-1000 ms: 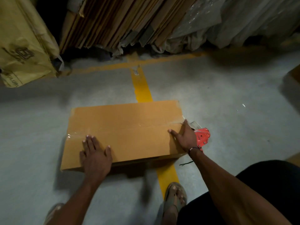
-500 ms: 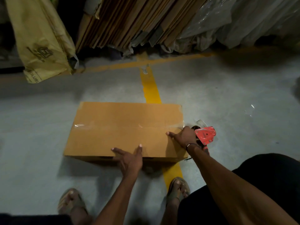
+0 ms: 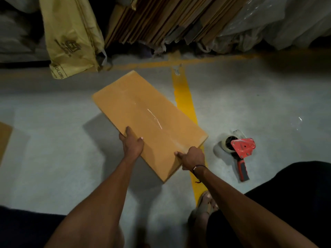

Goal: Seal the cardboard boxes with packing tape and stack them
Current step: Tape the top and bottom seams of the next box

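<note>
A flat brown cardboard box (image 3: 143,111), with clear tape along its top seam, hangs lifted above the grey floor and is turned diagonally, casting a shadow to its left. My left hand (image 3: 132,143) grips its near left edge, thumb on top. At the near right corner my right hand (image 3: 192,158) holds the box, fingers curled round the edge. A red tape dispenser (image 3: 240,151) with a roll of clear tape lies on the floor to the right of the box, untouched.
Flattened cardboard sheets (image 3: 161,20) lean against the back, with a yellow sack (image 3: 71,38) to their left and plastic wrap (image 3: 268,24) to their right. A yellow floor line (image 3: 184,99) runs under the box. Another cardboard piece (image 3: 4,140) shows at the left edge. My sandalled foot (image 3: 206,203) is near.
My right hand let go of the tape dispenser, which now lies on the floor. Both hands took hold of the box, raised it off the floor and turned it diagonally.
</note>
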Demonstrator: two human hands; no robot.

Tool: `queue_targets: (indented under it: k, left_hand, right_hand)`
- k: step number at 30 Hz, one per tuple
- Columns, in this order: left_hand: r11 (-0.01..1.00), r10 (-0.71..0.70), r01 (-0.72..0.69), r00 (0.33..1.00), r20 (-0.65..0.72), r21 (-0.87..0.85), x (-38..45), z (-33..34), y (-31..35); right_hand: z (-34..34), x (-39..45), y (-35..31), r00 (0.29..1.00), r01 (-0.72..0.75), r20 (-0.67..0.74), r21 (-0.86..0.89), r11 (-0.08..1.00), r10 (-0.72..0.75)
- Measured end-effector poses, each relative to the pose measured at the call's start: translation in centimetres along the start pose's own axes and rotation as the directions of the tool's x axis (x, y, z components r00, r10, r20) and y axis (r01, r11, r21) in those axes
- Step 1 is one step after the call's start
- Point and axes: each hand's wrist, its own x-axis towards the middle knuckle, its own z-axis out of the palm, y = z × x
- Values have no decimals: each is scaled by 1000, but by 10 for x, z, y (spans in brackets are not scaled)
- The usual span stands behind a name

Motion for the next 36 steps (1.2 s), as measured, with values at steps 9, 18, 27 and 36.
queue_targets:
  k: [9,18,27,36]
  left_hand:
    - [973,-162,132,974,-156,-188,-91,60,-16]
    - [984,-60,44,994,-91,-171,-75,52,-17]
    - [992,123,-128,978,168,20,-6,32,8]
    - [683,630,-649,756,181,334,-63,104,53]
  right_hand:
    - [-51,13,34,952,-225,-118,357,907,283]
    - [-61,48,29,986,145,76,77,986,-151]
    - [-43,36,70,980,188,-77,87,978,-181]
    - [-83,79,172,798,-366,-186,606,706,573]
